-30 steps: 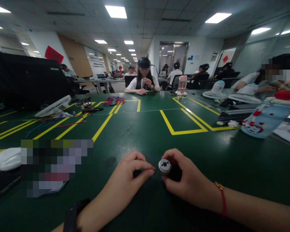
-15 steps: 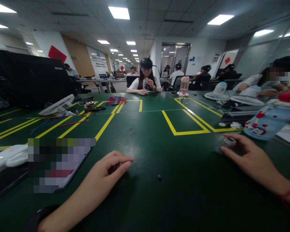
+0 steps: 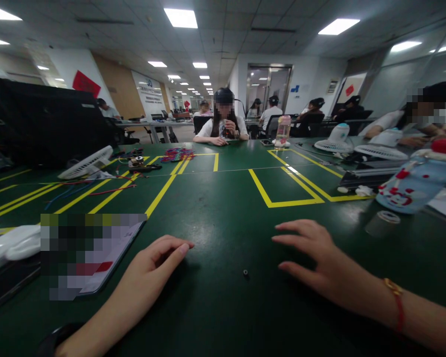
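My left hand [image 3: 159, 263] rests low over the green table [image 3: 223, 317]. Its thumb and forefinger come together at the tips, and whatever the curled fingers may hold is hidden. To the right, my right hand [image 3: 312, 263] hovers with fingers spread and nothing between them. A small dark ring-shaped part [image 3: 246, 273] lies on the tabletop between both hands. Beyond my right hand, a clear round jar with a metallic-looking top [image 3: 382, 224] stands apart from the fingers, close to a light-blue cartoon bottle [image 3: 409, 186].
On the left lie a blurred flat device [image 3: 111, 253], a white object [image 3: 17, 243] and loose wires [image 3: 115, 186]. White fans [image 3: 334, 139] and dark metal profiles [image 3: 367, 176] sit at the right. A pink-topped bottle [image 3: 282, 131] stands near a person seated opposite [image 3: 223, 126].
My right hand has let go of the clear jar and moved left, its fingers spreading. The jar now stands farther right, by the blue bottle. My left hand has shifted slightly left.
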Demonstrator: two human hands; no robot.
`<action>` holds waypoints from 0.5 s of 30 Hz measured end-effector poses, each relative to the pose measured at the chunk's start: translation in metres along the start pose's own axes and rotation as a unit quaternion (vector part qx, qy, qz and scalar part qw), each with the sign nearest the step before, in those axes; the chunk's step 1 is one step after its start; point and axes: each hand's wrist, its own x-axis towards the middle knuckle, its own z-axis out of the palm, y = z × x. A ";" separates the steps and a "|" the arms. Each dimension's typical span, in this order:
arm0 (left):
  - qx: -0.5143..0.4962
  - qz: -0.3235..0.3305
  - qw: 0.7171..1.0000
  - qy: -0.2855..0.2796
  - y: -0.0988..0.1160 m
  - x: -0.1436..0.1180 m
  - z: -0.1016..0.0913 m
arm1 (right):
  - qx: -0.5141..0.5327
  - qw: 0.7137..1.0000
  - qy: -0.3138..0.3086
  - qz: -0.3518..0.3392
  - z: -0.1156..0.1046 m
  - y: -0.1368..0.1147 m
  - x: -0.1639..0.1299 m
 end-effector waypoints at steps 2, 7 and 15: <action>0.008 0.002 1.000 0.000 0.000 -0.001 -0.001 | 0.082 0.994 -0.065 -0.035 0.014 -0.035 0.020; 0.015 0.002 1.000 0.005 0.002 -0.001 -0.002 | 0.104 0.992 -0.068 -0.021 0.011 -0.043 0.034; 0.004 -0.005 1.000 0.002 0.003 -0.001 0.001 | -0.171 0.950 0.103 0.240 -0.072 0.088 -0.032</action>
